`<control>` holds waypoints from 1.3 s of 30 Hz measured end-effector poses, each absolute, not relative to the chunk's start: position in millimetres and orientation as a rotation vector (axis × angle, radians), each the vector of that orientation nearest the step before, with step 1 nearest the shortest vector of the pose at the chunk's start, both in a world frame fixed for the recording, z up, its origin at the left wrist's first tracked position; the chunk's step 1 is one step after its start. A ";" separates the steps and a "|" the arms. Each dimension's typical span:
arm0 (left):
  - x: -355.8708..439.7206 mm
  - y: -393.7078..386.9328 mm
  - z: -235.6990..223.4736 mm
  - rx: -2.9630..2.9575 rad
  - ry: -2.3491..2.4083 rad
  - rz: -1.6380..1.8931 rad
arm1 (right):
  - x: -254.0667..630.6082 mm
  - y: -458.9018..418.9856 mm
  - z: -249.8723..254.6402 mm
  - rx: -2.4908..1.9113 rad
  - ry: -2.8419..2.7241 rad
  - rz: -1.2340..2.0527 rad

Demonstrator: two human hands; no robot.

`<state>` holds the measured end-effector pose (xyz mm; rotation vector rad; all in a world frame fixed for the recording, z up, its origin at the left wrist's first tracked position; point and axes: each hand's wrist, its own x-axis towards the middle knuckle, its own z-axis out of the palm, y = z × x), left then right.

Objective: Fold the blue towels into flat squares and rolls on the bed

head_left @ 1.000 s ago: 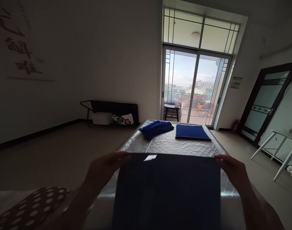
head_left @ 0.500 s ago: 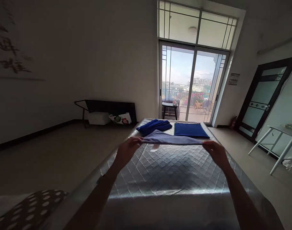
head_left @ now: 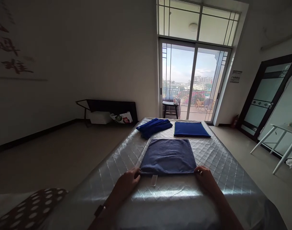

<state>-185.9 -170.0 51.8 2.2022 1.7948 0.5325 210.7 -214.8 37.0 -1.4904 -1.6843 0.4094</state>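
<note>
A blue towel (head_left: 168, 155) lies flat on the quilted silver mattress (head_left: 222, 179), with a white tag hanging off its near edge. My left hand (head_left: 128, 181) pinches the towel's near left corner. At the near right corner my right hand (head_left: 203, 177) grips the cloth in the same way. Both hands rest on the mattress. Farther away, a loosely folded blue towel (head_left: 154, 126) and a neatly folded flat blue towel (head_left: 191, 129) lie side by side near the far end.
A dotted brown cushion (head_left: 28, 209) sits at the lower left. A dark low bench (head_left: 107, 107) stands against the left wall. Sliding glass doors (head_left: 192, 84) open on a balcony beyond the bed. A white table (head_left: 280, 140) stands at the right.
The towel was held up in front of me, then swung out over the mattress. Now it lies spread flat, and both hands have come down to its near corners.
</note>
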 end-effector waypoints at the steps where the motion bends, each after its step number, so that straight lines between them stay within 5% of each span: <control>1: -186.7 -172.2 49.5 2.198 1.790 0.528 | 210.0 -216.1 36.3 -1.501 -1.688 0.408; 10: -183.3 -181.3 49.6 2.312 1.978 0.334 | 208.3 -217.8 30.4 -1.552 -1.770 0.365; 21: -36.4 -140.4 43.6 2.678 1.460 0.255 | 208.7 -218.0 29.6 -1.648 -1.873 0.399; 32: -166.9 -130.9 -18.2 2.511 1.883 0.088 | 206.3 -218.1 29.6 -1.727 -1.933 0.329; 39: -171.4 -142.4 -40.6 2.587 1.878 0.225 | 203.2 -225.6 54.7 -1.842 -2.099 0.258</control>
